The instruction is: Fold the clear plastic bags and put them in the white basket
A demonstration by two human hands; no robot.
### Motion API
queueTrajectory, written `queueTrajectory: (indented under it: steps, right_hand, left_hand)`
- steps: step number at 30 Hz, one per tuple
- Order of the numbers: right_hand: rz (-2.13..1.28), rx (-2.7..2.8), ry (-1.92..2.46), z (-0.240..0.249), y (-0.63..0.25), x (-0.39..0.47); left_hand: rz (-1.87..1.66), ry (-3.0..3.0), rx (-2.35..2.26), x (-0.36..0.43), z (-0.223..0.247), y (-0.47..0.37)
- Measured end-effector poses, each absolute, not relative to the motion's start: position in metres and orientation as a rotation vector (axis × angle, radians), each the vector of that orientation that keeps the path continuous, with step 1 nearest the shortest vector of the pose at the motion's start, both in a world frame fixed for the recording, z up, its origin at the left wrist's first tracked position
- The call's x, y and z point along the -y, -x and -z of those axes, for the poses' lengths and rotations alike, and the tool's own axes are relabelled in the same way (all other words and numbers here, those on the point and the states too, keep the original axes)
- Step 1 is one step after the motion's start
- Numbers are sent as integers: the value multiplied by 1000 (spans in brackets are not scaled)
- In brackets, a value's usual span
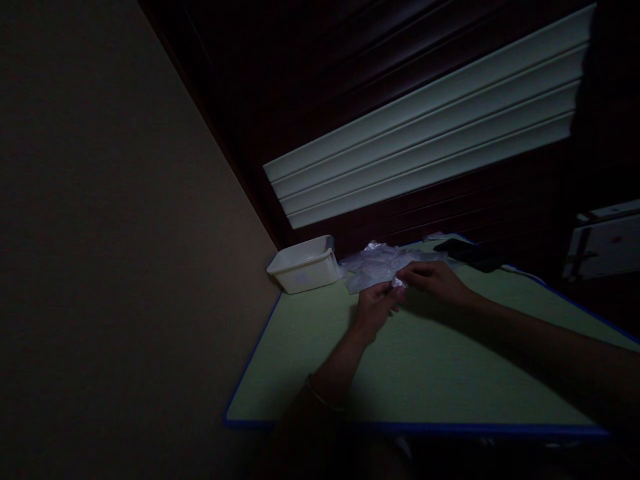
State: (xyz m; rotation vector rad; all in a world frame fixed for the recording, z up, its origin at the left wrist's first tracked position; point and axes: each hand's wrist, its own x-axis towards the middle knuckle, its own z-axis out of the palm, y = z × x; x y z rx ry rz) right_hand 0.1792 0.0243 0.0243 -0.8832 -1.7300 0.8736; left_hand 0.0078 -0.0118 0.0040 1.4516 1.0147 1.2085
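Observation:
Over the middle of a pale green table, my left hand and my right hand meet at a small, shiny clear plastic bag. Both hands are closed on it, pinching it between the fingertips. Just beyond them lies a loose pile of clear plastic bags. The light is dim, and what the small bag contains, if anything, cannot be made out.
A white plastic bin stands at the table's back left corner, by the wall. A dark flat object lies at the back right, near a pale cable. Blue edging borders the table.

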Motion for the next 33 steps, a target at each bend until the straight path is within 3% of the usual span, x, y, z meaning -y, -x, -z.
queueTrajectory:
  steps: [25,33]
  right_hand:
    - [-1023,1572,938,-10,-178,-35]
    - [-1023,1751,935,-2,-170,-27]
  left_hand:
    - [-1431,-1341,-1100,3,-8,5]
    - [-1337,-1526,-1484,-18,-37,53]
